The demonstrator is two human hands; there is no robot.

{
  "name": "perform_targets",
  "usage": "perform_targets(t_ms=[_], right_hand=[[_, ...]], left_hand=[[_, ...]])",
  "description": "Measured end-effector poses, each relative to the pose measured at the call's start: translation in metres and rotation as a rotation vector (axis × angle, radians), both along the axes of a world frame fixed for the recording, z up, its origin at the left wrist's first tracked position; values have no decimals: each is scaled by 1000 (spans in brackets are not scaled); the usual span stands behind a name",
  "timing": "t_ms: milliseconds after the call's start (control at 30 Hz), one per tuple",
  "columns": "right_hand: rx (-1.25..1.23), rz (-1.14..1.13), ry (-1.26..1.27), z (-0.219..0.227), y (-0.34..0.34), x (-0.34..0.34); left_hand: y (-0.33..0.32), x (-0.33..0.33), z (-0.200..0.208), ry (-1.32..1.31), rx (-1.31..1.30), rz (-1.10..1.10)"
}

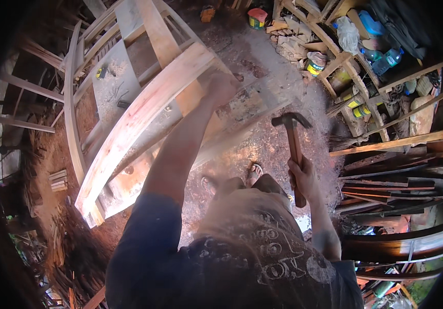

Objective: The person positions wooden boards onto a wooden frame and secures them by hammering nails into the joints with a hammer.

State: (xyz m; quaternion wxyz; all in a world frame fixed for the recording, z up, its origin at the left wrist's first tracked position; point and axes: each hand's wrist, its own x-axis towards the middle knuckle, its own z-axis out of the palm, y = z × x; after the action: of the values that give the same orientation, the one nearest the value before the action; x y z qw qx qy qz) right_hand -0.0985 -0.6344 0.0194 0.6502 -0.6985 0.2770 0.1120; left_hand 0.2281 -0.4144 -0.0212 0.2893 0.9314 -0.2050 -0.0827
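A claw hammer point(294, 138) with a wooden handle stands head up in my right hand point(303, 177), whose fingers wrap round the lower handle. Its metal head is apart from the woodwork. My left arm reaches forward, and my left hand point(223, 88) is by the far right end of a thick, curved wooden beam point(146, 116). That hand is blurred, so its fingers and anything in them cannot be made out. Just right of it, a long board-like edge point(255, 121) is smeared by motion. The curved beam lies across a wooden frame point(160, 33) of slats and panels.
A small yellow and black tool point(101, 73) and sawdust lie on a frame panel. Wooden shelving point(358, 77) with bottles and tubs stands at far right, above stacked timber strips point(391, 188). A red and yellow bucket point(257, 18) sits on the floor at the back.
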Motion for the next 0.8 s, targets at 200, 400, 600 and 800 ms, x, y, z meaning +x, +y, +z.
perform_targets(t_ms=[200,400,600,800], right_hand=[[81,-48,36,-18,-25,-24],[70,-63,15,-11,-29,-18],[25,125,14,11,-1,9],[-168,413,-31,62,36,56]], left_hand=[[10,44,-67,153,11,42],[46,-11,27,189,-302,113],[120,-122,18,192,-291,174],[117,-127,-3,5,-461,236]])
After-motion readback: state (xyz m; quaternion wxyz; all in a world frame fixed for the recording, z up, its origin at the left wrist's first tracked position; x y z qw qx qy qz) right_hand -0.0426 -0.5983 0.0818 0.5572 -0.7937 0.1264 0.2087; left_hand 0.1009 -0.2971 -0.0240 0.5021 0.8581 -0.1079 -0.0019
